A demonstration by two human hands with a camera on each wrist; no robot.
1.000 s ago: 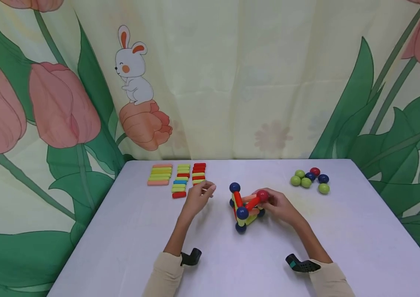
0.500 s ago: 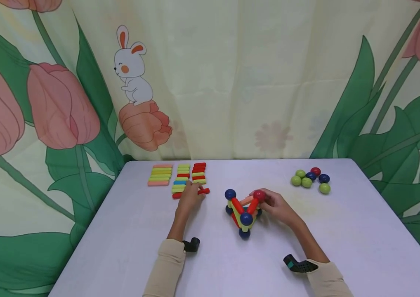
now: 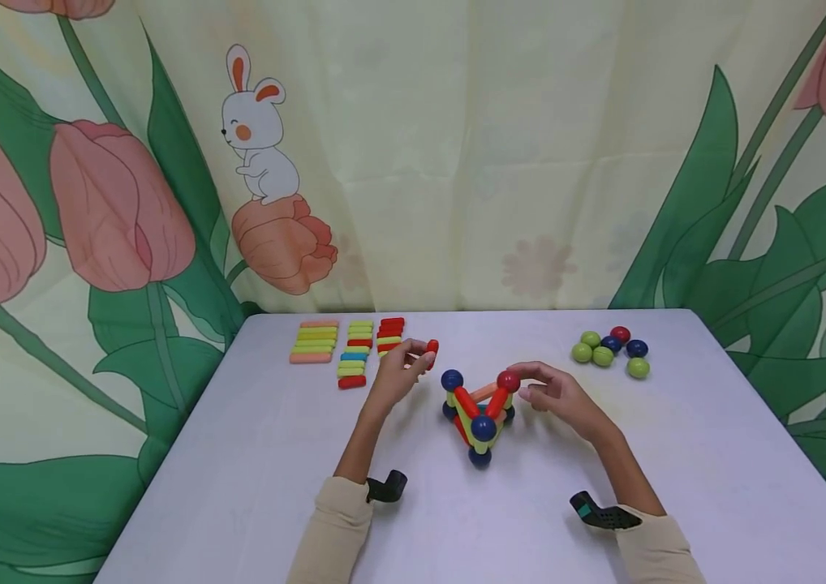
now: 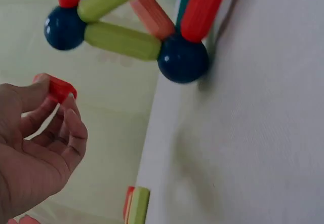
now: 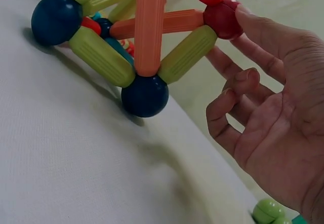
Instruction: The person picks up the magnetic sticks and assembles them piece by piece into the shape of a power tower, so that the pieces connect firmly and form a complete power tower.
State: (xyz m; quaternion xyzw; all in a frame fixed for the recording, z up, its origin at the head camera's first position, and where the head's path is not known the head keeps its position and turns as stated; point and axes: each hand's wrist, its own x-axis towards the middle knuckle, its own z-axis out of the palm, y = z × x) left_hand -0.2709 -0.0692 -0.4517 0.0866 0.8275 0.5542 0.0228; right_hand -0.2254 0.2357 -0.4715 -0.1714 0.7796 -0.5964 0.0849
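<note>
A ball-and-rod frame stands on the pale tabletop. From it, at ten o'clock, the left hand pinches a red rod; near three, the right hand touches the frame's red ball. Farther out at ten — three columns of rods; at two — loose balls. A printed rabbit sits at eleven on the curtain.

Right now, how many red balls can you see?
2: one red ball at a top corner of the frame, beside the right hand; another among the loose balls, far right.
</note>
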